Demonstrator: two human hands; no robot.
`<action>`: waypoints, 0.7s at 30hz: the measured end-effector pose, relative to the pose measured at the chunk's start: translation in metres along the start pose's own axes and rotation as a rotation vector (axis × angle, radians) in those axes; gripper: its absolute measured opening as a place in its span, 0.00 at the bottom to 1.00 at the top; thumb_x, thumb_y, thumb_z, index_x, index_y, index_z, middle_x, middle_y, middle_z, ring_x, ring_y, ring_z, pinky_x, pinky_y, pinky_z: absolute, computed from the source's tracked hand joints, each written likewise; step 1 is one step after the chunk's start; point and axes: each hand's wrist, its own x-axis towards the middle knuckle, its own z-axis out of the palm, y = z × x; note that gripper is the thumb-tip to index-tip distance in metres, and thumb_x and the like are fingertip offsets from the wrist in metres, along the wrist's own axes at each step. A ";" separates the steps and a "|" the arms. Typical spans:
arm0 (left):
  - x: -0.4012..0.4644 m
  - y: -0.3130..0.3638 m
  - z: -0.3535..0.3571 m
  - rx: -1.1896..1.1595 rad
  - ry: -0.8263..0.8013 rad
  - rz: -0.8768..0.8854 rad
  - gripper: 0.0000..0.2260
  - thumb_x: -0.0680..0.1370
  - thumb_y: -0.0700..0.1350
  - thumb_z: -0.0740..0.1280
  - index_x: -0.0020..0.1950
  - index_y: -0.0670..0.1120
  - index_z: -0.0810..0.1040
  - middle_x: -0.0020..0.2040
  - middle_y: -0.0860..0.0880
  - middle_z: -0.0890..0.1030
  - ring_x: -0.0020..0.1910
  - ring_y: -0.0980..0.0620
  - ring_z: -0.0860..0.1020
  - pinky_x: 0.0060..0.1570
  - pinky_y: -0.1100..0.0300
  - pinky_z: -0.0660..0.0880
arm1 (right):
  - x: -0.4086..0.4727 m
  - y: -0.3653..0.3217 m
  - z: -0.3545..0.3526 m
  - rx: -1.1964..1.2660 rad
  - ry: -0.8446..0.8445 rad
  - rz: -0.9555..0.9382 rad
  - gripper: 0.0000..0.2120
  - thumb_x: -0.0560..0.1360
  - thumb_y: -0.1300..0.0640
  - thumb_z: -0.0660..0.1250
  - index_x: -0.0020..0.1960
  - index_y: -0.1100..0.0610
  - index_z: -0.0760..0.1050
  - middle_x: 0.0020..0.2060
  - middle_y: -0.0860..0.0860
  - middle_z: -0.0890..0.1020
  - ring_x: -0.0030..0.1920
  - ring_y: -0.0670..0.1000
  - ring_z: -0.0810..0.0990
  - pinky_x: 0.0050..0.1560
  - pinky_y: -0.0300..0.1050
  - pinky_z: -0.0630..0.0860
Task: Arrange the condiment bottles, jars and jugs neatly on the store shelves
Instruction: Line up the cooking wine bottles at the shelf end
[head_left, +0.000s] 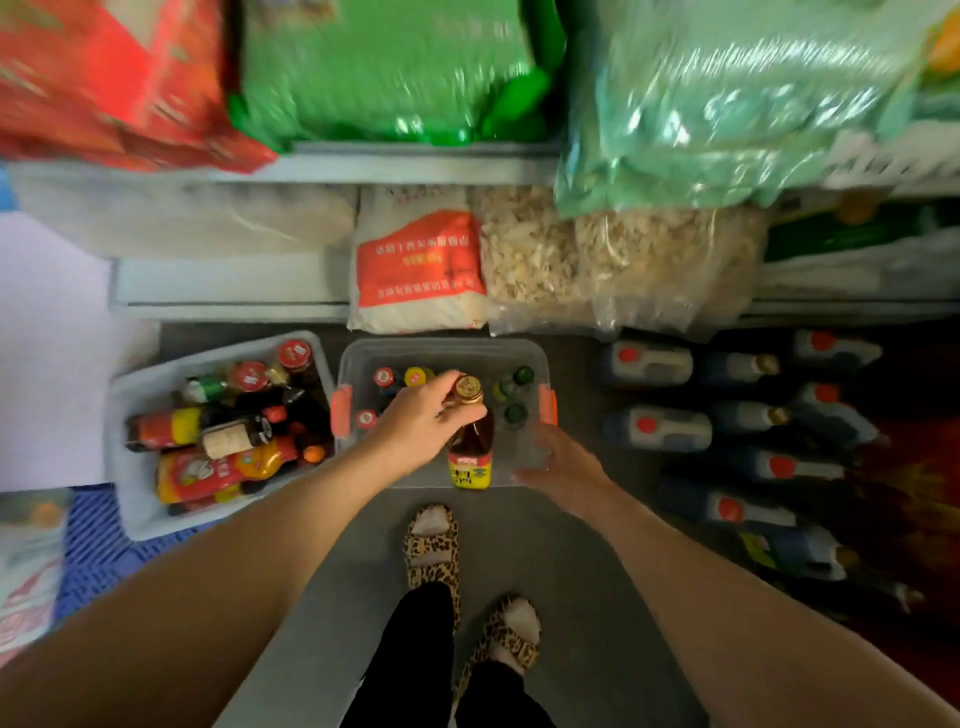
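I look straight down at a clear plastic bin (363, 353) with orange latches on the floor. My left hand (421, 421) grips the neck of an amber bottle (470, 441) with a gold cap and a yellow label, held upright over the bin. My right hand (556, 457) hovers just right of it above the bin, fingers relaxed, blurred and holding nothing. Several more bottles with red, yellow and green caps stand in the bin's far half.
A grey bin (130, 467) at left is packed with sauce bottles lying and standing. Dark jugs (657, 428) with red caps line the floor at right. Shelves (228, 296) ahead hold sacks (421, 265) and bags of dried goods. My feet stand behind the bin.
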 end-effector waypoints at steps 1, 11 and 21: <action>-0.016 0.021 -0.015 0.010 0.021 0.023 0.18 0.78 0.53 0.70 0.63 0.45 0.76 0.58 0.53 0.82 0.58 0.52 0.80 0.61 0.51 0.75 | -0.019 -0.017 -0.006 -0.038 -0.036 -0.042 0.41 0.71 0.51 0.78 0.78 0.45 0.62 0.72 0.49 0.72 0.67 0.50 0.74 0.56 0.35 0.69; -0.194 0.237 -0.174 -0.059 0.420 0.197 0.14 0.79 0.55 0.67 0.53 0.45 0.81 0.46 0.46 0.84 0.44 0.49 0.81 0.43 0.59 0.76 | -0.218 -0.179 -0.051 -0.073 0.033 -0.475 0.35 0.67 0.54 0.81 0.71 0.49 0.70 0.57 0.47 0.83 0.59 0.49 0.82 0.64 0.54 0.77; -0.310 0.308 -0.371 -0.221 0.512 0.479 0.18 0.71 0.58 0.75 0.59 0.59 0.76 0.55 0.60 0.81 0.50 0.67 0.80 0.49 0.62 0.78 | -0.337 -0.397 -0.038 -0.041 0.150 -0.965 0.18 0.71 0.57 0.78 0.60 0.52 0.79 0.50 0.47 0.87 0.52 0.46 0.84 0.54 0.43 0.79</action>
